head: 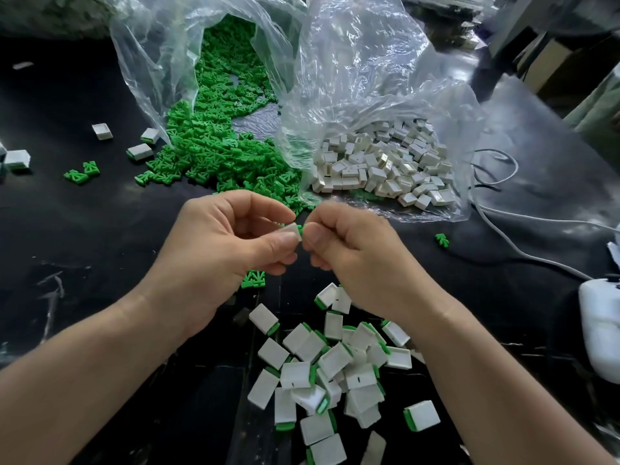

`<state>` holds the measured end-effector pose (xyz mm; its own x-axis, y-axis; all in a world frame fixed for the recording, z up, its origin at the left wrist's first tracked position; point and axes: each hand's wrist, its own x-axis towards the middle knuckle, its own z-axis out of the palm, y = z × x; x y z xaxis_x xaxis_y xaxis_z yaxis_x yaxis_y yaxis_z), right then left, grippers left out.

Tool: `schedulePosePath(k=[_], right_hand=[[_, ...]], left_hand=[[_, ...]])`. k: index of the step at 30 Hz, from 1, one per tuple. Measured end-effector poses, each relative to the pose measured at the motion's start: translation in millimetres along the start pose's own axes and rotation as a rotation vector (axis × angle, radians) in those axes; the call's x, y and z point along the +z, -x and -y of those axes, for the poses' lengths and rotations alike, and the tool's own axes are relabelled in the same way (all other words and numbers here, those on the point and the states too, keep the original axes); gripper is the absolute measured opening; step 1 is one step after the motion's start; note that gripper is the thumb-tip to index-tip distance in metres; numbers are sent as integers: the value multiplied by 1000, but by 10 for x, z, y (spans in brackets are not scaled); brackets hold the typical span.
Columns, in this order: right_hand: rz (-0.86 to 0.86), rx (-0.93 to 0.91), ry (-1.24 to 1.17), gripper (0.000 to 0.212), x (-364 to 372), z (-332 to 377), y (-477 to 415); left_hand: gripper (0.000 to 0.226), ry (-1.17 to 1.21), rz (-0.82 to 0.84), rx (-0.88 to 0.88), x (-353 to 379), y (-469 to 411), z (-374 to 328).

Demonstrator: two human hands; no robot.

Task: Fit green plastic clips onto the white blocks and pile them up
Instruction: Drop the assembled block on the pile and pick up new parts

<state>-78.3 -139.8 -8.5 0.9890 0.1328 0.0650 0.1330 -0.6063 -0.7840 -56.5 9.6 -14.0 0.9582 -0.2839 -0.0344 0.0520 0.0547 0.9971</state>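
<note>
At mid-frame the left hand [228, 243] pinches a white block [290, 231], and the right hand [352, 253] pinches a green clip [301, 229] at its end; fingertips hide most of the clip. Below, clipped blocks [335, 370] lie heaped on the black tabletop [84, 236]. Above, a clear bag [151, 62] spills loose clips [218, 139], and a second bag [369, 78] holds bare blocks [385, 169]. A white object [600, 330] is cut off at the right edge, and the upper-right room is blurred.

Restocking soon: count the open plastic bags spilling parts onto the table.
2: the clip bag at back centre, and the block bag just right of it. A third may lie blurred at top left.
</note>
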Motion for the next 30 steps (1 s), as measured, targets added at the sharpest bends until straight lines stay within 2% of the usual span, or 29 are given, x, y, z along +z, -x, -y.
schedulePosePath(k=[8, 24, 26, 30], right_hand=[[82, -104, 208, 16, -37, 67, 44], [238, -176, 418, 16, -45, 117, 73], [221, -178, 405, 16, -38, 115, 74], [75, -135, 188, 15, -51, 88, 76]], left_hand=[[31, -209, 92, 61, -49, 19, -54], [38, -530, 245, 146, -146, -4, -48], [38, -504, 253, 133, -141, -6, -70], [41, -208, 213, 73, -115, -13, -121]])
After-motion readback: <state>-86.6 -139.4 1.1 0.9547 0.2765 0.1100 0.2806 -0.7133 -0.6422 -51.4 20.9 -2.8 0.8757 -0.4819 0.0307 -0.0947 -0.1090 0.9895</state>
